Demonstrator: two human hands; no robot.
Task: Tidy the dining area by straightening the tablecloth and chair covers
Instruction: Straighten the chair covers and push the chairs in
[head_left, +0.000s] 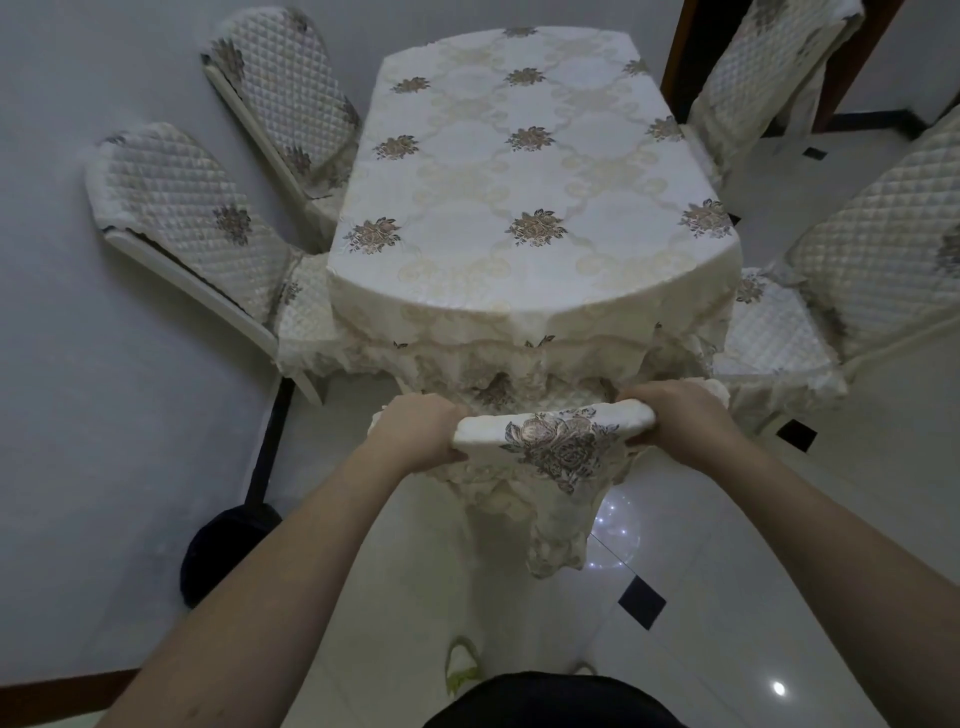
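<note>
Both hands, the left hand (415, 434) and right hand (675, 415), gripped the chair cover (561, 441) atop the near chair's backrest at the table's (519, 182) end, where an uneven tug would likely skew it sideways.

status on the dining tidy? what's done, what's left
Done, by the look of it: the cream floral tablecloth lies flat on the table. In hand: left hand and right hand each grip an end of the near chair's cream floral back cover, which hangs bunched. Left: the two quilted left chair covers sit skewed, showing frame edges.
</note>
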